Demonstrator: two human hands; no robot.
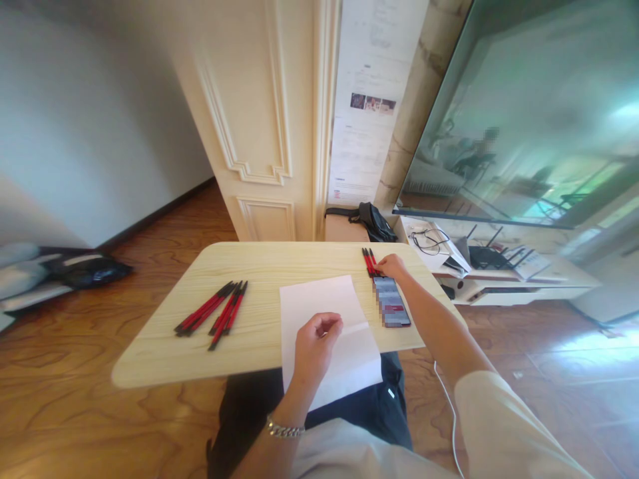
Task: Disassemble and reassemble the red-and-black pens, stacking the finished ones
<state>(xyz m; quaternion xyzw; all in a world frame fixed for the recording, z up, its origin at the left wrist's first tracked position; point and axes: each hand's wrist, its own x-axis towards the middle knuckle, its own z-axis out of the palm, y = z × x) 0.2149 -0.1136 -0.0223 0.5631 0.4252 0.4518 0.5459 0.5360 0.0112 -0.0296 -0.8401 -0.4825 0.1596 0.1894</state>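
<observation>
Wood-grain surface [259, 266] carries everything, its near edge hiding the person's lap. White paper [319, 306] lies across it and overhangs that edge; the left hand [313, 346], fingers curled shut, pinches the sheet near its crease. A phone [392, 303] beside the paper has its screen blurred. The right hand [393, 266] rests on a few red-and-black pens [370, 261], fingers bent, grip unclear. More pens [214, 313] lie well apart, left.

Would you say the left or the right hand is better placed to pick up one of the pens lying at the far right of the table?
Probably the right hand: its fingers already rest on the far-right pens, above the phone. The left hand is resting on the paper.
</observation>
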